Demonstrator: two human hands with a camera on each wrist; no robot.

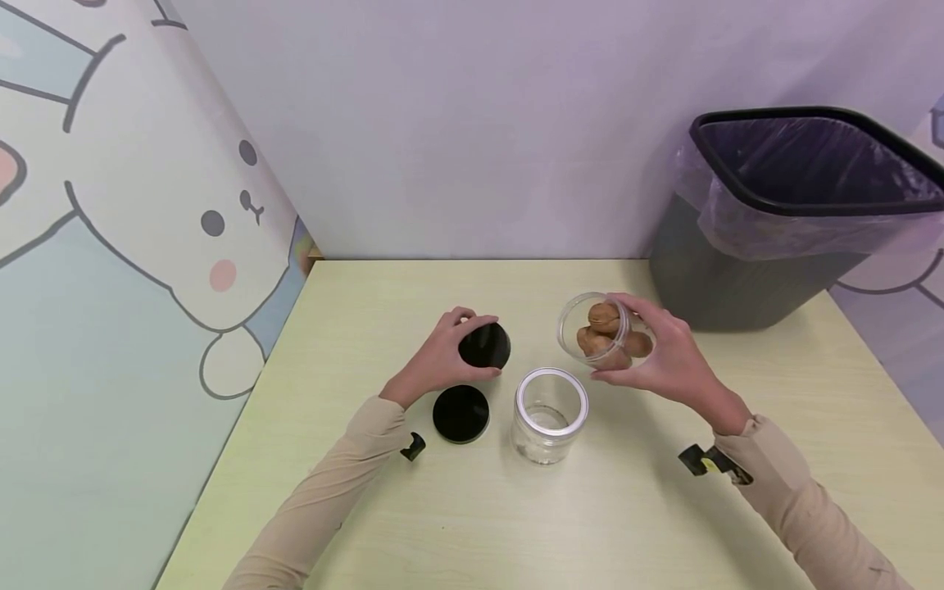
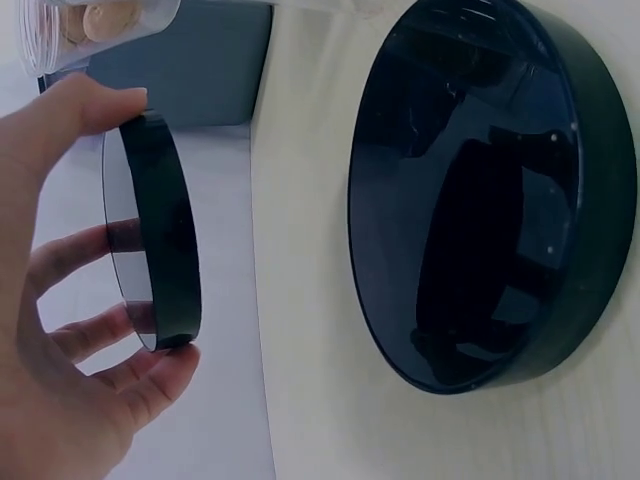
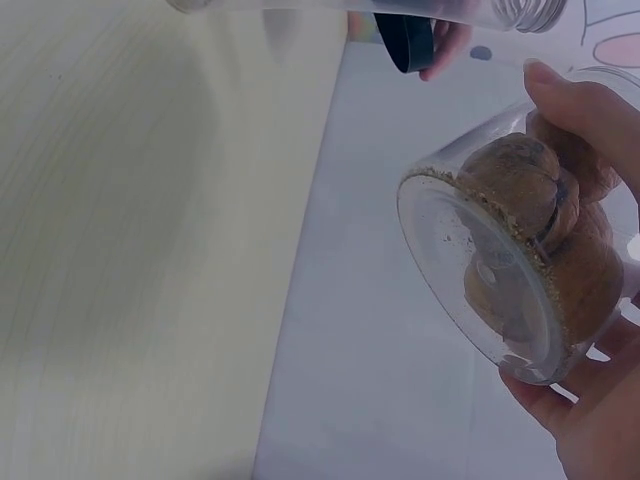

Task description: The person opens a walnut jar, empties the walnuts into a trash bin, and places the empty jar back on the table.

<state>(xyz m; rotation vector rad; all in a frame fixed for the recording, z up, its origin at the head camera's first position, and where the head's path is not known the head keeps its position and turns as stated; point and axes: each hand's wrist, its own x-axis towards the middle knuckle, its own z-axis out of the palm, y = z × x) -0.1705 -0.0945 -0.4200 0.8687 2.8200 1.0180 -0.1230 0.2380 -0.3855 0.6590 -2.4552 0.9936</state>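
Observation:
My left hand grips a black round lid by its edge, thumb on one side and fingers on the other. In the left wrist view that lid is held above the table. My right hand holds a clear jar tilted, its mouth toward the left. Several walnuts lie inside, and brown crumbs line the base in the right wrist view. A second clear jar, without a lid, stands upright between the hands. Another black lid lies flat on the table left of it.
A grey trash bin with a purple liner stands at the table's back right. Behind the pale wooden table rises a plain wall. On the left is a wall with a cartoon rabbit.

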